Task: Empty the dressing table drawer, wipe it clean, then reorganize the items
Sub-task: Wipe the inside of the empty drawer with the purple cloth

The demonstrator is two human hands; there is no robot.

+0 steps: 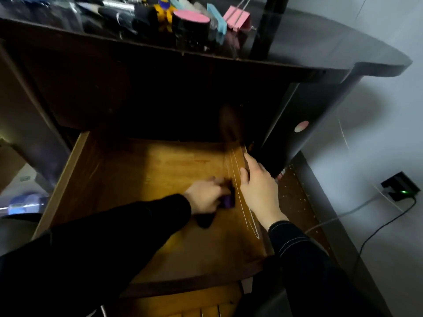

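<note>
One drawer (pixel 148 175) stands pulled out of the bench (pixel 320 49), its long axis running from the person towards the dark recess under the top. Its wooden floor is bare but for one small purple thing (pixel 226 201) near the right wall, too blurred to name. The left hand (pixel 206 197) holds it, fingers curled round it and pressing down on the floor. The right hand (pixel 258 191) rests on the drawer's right wall, fingers straight and together, pointing into the recess, thumb apart on the inner side. On the bench top lie one pink clip (pixel 237 18), one blue clip (pixel 216 18), one black jar (pixel 191 21) with a pink lid, and a yellow flower (pixel 163 12).
</note>
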